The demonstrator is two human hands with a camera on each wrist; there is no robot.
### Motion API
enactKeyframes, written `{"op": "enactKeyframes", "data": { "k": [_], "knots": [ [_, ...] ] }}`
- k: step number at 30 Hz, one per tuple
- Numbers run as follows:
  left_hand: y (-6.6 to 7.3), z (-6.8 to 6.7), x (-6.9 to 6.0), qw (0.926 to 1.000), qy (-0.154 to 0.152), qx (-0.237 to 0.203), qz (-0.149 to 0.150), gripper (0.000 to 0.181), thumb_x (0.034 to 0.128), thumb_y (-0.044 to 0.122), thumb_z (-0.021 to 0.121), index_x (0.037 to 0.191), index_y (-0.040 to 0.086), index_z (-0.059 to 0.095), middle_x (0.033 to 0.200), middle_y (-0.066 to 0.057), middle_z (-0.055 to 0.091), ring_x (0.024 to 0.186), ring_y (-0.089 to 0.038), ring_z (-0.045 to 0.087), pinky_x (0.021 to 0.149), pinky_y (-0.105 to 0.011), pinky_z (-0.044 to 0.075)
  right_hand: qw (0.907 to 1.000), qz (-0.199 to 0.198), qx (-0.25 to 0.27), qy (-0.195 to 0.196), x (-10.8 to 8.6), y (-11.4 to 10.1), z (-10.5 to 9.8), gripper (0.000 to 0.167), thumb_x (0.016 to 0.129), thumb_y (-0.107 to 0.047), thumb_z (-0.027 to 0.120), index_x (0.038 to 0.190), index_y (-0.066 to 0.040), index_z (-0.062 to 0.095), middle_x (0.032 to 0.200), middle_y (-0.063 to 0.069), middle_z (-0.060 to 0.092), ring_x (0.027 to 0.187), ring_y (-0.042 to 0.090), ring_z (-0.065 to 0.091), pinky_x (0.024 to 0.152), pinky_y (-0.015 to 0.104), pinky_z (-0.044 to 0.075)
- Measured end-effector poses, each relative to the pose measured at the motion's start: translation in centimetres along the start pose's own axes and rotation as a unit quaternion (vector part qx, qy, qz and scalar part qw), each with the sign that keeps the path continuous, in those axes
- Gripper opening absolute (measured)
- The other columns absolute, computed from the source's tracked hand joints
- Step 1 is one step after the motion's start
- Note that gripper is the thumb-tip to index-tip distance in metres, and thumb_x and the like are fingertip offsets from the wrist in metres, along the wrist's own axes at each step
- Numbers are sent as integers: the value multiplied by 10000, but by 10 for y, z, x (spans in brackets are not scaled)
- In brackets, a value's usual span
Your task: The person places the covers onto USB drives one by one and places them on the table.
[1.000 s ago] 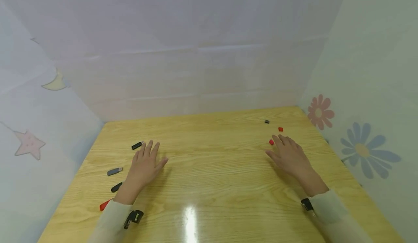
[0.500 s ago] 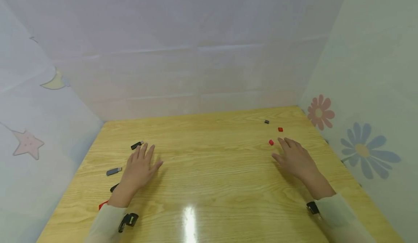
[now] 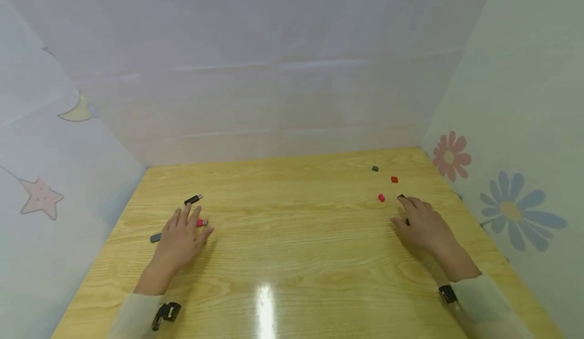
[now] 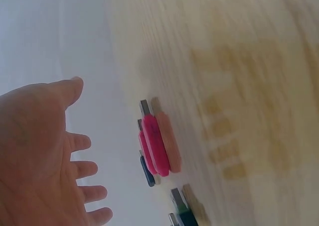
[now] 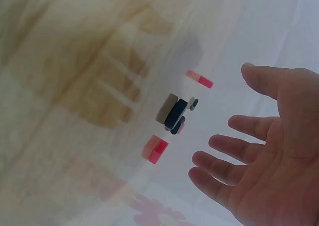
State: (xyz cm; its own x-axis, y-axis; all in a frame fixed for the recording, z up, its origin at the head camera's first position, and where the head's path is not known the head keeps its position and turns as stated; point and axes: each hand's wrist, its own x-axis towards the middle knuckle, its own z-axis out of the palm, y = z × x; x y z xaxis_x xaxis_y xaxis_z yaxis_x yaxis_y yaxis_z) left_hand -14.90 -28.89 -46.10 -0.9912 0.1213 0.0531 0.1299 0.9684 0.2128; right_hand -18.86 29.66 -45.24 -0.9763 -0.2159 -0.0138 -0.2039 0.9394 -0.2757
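My left hand [image 3: 180, 237] is held palm down over the left side of the table, fingers spread, holding nothing. Around it lie USB sticks: a black one [image 3: 193, 199] beyond the fingertips, a red one [image 3: 201, 222] partly hidden by the fingers, and a grey one [image 3: 155, 237] beside the hand. The left wrist view shows a pink-red stick [image 4: 155, 146] with its metal plug bare. On the right, my right hand [image 3: 424, 227] is likewise empty, fingers loosely spread. Small cap-like pieces lie near it: red [image 3: 381, 197], red [image 3: 394, 179], grey [image 3: 375, 168], and black [image 3: 401, 196] by the fingertips.
The glossy wooden table [image 3: 292, 248] reflects a bright light near the front. Pale cloth walls [image 3: 283, 101] stand behind and on both sides. A dark strap-like device [image 3: 166, 314] sits on each wrist.
My left hand has drawn back leftward, uncovering the red USB stick's plug and covering more of the grey one. My right hand has shifted rightward and slightly back, baring a black piece.
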Motion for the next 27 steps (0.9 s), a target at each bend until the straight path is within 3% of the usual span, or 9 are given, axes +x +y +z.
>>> {"op": "enactKeyframes", "data": {
  "k": [11,17,27],
  "knots": [
    [-14,-1,-10,9999,91,-64,-68,729,1066,477,463,1544,-49,302,1592,-341,213,1434,-580,194,1112,-736,208,9999,71,-49,-69,-2,7,1,671,1023,-349,593,1483,89,378,1437,366,395,1282,594,358,988,726,376],
    [-26,-1,-14,9997,177,-39,-171,683,1059,425,503,1480,-96,373,1522,-351,323,1375,-562,314,1057,-717,323,9998,130,-9,-168,-3,12,2,649,1023,-332,581,1476,88,381,1433,374,384,1281,597,344,981,735,368],
    [-51,-9,-25,9985,-219,-247,-442,568,1030,280,539,1402,-130,412,1390,-363,418,1278,-554,378,990,-696,390,9994,272,17,-232,-7,13,-2,598,1014,-271,592,1464,78,410,1406,388,417,1270,603,359,971,733,371]
  ]
}}
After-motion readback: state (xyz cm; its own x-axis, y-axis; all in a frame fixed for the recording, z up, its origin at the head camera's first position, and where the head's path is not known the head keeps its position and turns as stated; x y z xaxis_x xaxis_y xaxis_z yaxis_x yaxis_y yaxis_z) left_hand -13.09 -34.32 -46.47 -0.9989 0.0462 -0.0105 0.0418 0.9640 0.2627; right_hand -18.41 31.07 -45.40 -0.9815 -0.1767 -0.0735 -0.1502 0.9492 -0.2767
